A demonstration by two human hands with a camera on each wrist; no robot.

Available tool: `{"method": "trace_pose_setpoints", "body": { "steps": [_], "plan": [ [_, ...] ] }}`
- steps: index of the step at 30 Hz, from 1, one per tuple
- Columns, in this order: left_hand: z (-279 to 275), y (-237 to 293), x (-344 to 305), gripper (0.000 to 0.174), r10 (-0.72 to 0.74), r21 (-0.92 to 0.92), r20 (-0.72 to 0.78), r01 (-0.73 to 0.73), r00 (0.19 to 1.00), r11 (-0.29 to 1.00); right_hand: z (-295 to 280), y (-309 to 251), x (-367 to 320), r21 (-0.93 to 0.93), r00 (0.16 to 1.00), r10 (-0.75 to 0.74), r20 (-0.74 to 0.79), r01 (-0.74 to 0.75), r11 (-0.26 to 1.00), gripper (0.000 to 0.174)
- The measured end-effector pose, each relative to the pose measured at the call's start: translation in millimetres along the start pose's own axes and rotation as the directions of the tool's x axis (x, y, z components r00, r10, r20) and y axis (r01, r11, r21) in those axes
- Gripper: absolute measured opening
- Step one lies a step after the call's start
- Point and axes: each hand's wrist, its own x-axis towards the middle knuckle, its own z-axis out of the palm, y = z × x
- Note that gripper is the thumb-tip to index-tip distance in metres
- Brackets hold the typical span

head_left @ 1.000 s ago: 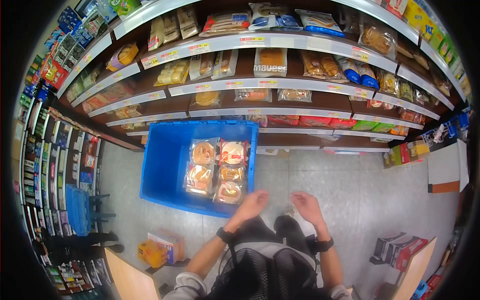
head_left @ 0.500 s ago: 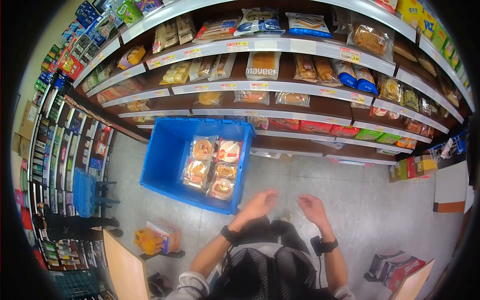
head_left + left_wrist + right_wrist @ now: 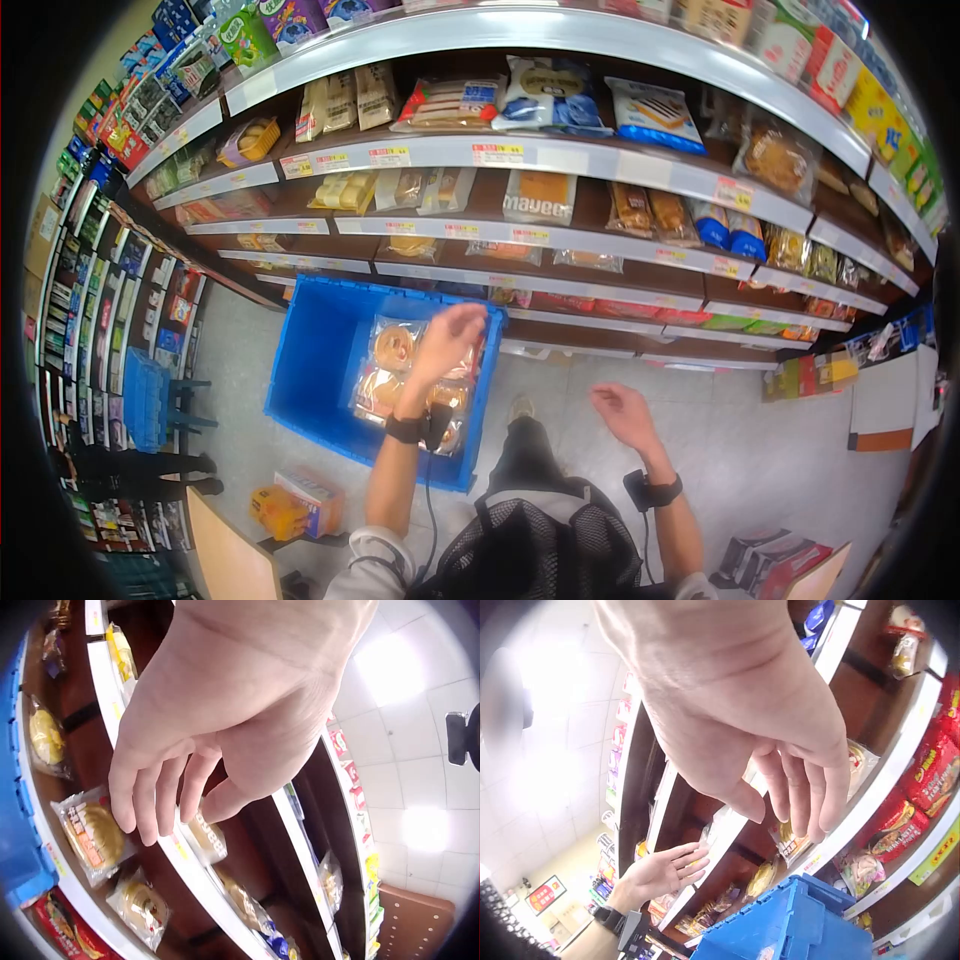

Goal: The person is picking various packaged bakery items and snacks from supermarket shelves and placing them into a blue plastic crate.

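Right, the left hand (image 3: 445,345) hangs over the far right corner of the blue crate (image 3: 318,345), fingers loose and holding nothing. The right hand (image 3: 622,412) hovers beyond the crate's right edge, relaxed and just as bare, touching nothing. And the bagged breads? They lie inside the crate, toward its right edge: a round bread pack (image 3: 397,347) in plain sight, another round pack (image 3: 380,388) just nearer, others partly masked by the left hand and forearm.

Here's the danger: the left forearm (image 3: 392,480) crosses the crate's near edge, so a low sweep could catch the wrist camera (image 3: 437,427) on the rim or drag the slick wrappers out of line. A hard press from above would dent soft bread. Up front, the shelf unit (image 3: 560,155) presents jutting front edges, and knuckles lifted carelessly could knock one; the pack with big white lettering (image 3: 538,195) sits close behind such a lip.

Room, then! Blue bottom shows along the crate's left edge. Grey floor (image 3: 560,375) opens between its right edge and the right hand, a generous lane. Tightest is the far edge, close against the shelf unit; whether they touch, nobody can tell.
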Motion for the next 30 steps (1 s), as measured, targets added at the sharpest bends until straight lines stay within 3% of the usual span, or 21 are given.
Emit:
{"method": "trace_pose_setpoints", "body": {
  "steps": [1, 9, 19, 23, 26, 28, 30],
  "plan": [
    [-12, -3, 20, 0.026, 0.099, -0.008, -0.033, -0.099, 0.995, 0.995, -1, -9, 12, -0.013, 1.000, 0.000, 0.000, 0.000, 1.000, 0.026],
    [-72, 21, 131, 0.038, -0.019, -0.244, -0.227, -0.038, 0.974, 0.969, 32, -111, 115, -0.075, 0.985, -0.137, 0.108, 0.145, 0.987, 0.028],
    [-106, -4, 152, 0.048, -0.101, -0.305, -0.284, 0.010, 0.953, 0.952, 95, -154, 198, -0.027, 0.941, -0.219, 0.257, 0.233, 0.972, 0.032],
    [-114, -13, 150, 0.046, -0.078, -0.276, -0.303, -0.009, 0.950, 0.961, 111, -167, 219, -0.069, 0.935, -0.264, 0.237, 0.287, 0.955, 0.033],
    [-98, -25, 149, 0.048, 0.027, -0.220, -0.229, -0.079, 0.973, 0.972, 126, -174, 236, -0.081, 0.935, -0.319, 0.156, 0.333, 0.939, 0.035],
    [-89, -23, 149, 0.041, 0.056, -0.079, -0.294, -0.083, 0.954, 0.993, 137, -179, 249, -0.082, 0.949, -0.312, -0.039, 0.308, 0.948, 0.037],
    [-84, -20, 152, 0.037, 0.029, -0.024, -0.343, -0.040, 0.939, 0.999, 145, -186, 260, -0.042, 0.956, -0.286, -0.063, 0.284, 0.958, 0.038]
  ]
}}
